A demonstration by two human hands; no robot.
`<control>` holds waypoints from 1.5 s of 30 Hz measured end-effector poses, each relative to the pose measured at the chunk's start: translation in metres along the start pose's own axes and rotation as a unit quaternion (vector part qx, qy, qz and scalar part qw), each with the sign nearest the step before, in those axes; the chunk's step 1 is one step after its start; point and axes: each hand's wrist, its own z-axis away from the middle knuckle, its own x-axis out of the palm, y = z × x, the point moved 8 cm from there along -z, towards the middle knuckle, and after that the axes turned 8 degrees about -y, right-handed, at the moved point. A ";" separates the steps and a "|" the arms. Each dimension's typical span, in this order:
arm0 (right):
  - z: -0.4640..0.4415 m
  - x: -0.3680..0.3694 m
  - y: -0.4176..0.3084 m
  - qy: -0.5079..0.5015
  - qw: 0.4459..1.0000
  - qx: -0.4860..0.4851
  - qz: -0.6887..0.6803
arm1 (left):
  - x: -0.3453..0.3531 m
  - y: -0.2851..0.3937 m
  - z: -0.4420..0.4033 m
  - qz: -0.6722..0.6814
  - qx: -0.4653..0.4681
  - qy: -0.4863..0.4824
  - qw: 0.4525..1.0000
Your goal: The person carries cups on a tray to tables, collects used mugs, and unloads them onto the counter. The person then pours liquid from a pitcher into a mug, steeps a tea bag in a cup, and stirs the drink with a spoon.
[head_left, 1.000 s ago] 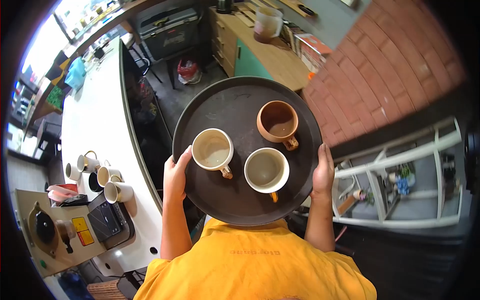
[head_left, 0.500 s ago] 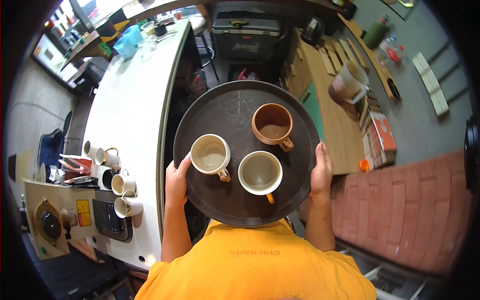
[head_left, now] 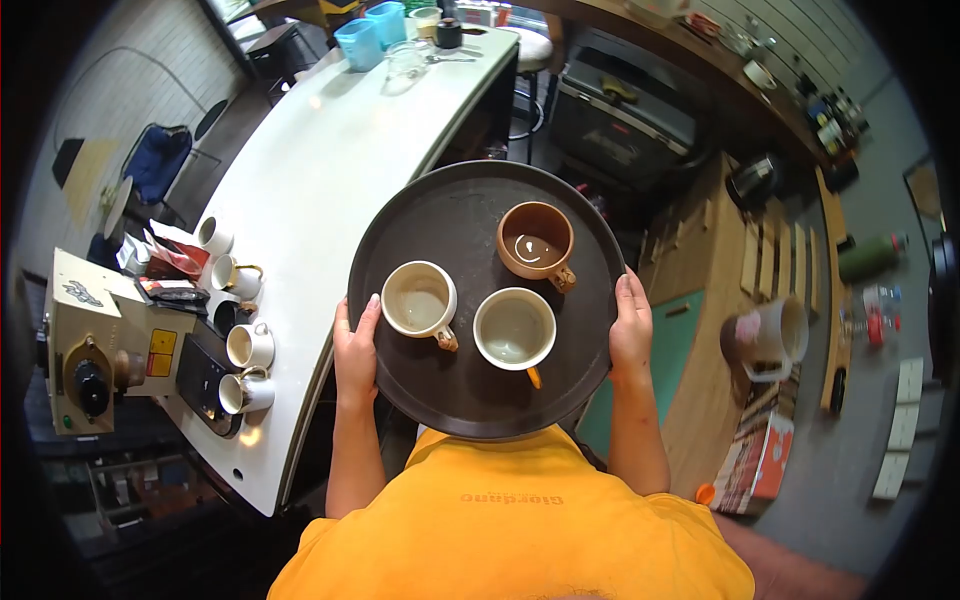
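A round dark tray [head_left: 470, 400] is held level in front of my chest. My left hand [head_left: 357, 345] grips its left rim, thumb on top, and my right hand [head_left: 630, 322] clasps the right rim. Three cups stand on it: a cream cup [head_left: 418, 300] on the left, a white cup with an orange handle [head_left: 514, 330] in the middle, and a brown cup [head_left: 536, 241] behind, with a little liquid inside. The undersides of the tray and most of my fingers are hidden.
Left is a white counter [head_left: 330, 170] bearing several mugs [head_left: 250, 346], a machine [head_left: 100, 350] and blue containers [head_left: 362, 44]. On the right, a wooden cabinet [head_left: 700, 420] holds a plastic pitcher [head_left: 775, 338] and a kettle [head_left: 755, 182]. A dark cooler box [head_left: 620, 120] stands ahead.
The view has turned left, so the counter and cabinet have shifted and rotated in the picture. Both hands still hold the tray, and the three cups keep their places on it.
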 end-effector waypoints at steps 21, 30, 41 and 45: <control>-0.355 0.234 0.070 -0.209 0.968 0.028 0.138 | -0.102 -0.005 -0.243 -0.062 0.036 0.249 0.966; -0.424 0.327 0.124 -0.353 0.904 0.039 0.238 | -0.146 -0.032 -0.244 -0.147 -0.002 0.410 0.900; -0.459 0.400 0.147 -0.419 0.798 -0.127 0.414 | -0.154 -0.046 -0.242 -0.182 -0.086 0.506 0.839; -0.458 0.408 0.147 -0.392 0.800 -0.163 0.424 | -0.165 -0.046 -0.251 -0.194 -0.117 0.508 0.831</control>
